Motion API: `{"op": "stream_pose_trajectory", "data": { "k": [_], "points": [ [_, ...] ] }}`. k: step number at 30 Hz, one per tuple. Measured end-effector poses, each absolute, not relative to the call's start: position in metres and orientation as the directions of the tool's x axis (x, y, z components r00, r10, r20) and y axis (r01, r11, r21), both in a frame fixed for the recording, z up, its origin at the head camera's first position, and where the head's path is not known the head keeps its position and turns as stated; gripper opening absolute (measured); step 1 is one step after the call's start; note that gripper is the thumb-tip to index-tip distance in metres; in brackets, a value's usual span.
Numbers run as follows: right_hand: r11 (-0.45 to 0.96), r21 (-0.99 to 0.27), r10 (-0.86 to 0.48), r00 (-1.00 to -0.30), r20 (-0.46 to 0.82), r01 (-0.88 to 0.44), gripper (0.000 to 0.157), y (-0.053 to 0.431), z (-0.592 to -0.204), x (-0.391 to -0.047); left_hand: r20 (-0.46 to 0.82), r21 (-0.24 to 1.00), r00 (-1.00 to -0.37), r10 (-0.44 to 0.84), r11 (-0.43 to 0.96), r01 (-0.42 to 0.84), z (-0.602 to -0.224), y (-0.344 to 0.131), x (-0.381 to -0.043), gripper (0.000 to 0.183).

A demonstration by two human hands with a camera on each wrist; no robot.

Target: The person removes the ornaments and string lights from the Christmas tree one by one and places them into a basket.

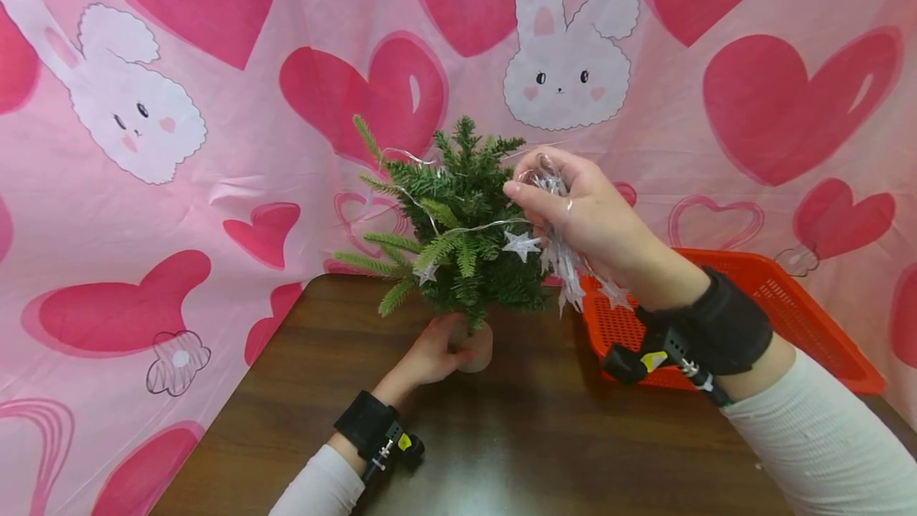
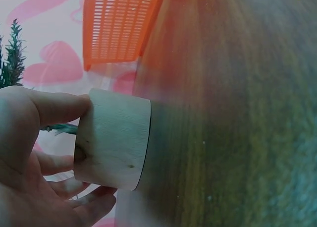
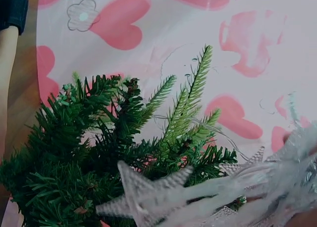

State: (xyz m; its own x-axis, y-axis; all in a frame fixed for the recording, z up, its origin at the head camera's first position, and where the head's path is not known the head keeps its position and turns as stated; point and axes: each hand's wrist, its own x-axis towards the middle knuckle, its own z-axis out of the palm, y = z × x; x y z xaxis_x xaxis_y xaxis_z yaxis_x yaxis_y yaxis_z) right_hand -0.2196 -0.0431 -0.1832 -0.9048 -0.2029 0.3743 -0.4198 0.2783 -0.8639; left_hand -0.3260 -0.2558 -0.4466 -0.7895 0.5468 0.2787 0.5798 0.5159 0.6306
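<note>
A small artificial Christmas tree (image 1: 473,261) stands upright on the table. Its round, pale wooden base (image 2: 116,138) is gripped by my left hand (image 1: 428,353), thumb on one side and fingers on the other. Beside the upper right of the tree, my right hand (image 1: 583,209) pinches a bunched string of star lights (image 1: 562,261) between thumb and fingers. Part of the clear wire loops over the branches, and a star (image 1: 521,245) hangs against the tree's front. In the right wrist view another star (image 3: 143,195) shows large before the branches.
An orange plastic basket (image 1: 766,293) with perforated walls sits on the right of the brown wooden table (image 1: 501,436), behind my right forearm. A pink cloth (image 1: 236,150) with hearts and rabbits hangs behind the table. Each wrist wears a black strap with a camera mount.
</note>
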Motion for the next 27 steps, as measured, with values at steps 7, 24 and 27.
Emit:
{"op": "stream_pose_trajectory", "data": {
  "k": [7,24,27],
  "points": [
    [0.433,-0.800,-0.229,-0.909,0.347,-0.415,0.030,-0.0385,-0.1813,-0.2196,0.267,0.610,-0.797,0.541,0.545,0.574,-0.4443,-0.2528,-0.3249,0.062],
    [0.636,-0.654,-0.203,-0.906,0.371,-0.410,0.022,-0.0428,-0.1794,-0.2141,0.312,0.566,-0.812,0.493,0.590,0.575,-0.4442,-0.2470,-0.3219,0.054],
    [0.652,-0.644,-0.213,-0.911,0.353,-0.401,0.019,-0.0431,-0.1798,-0.2135,0.305,0.580,-0.836,0.456,0.608,0.543,-0.4454,-0.2462,-0.3202,0.063]
  ]
}}
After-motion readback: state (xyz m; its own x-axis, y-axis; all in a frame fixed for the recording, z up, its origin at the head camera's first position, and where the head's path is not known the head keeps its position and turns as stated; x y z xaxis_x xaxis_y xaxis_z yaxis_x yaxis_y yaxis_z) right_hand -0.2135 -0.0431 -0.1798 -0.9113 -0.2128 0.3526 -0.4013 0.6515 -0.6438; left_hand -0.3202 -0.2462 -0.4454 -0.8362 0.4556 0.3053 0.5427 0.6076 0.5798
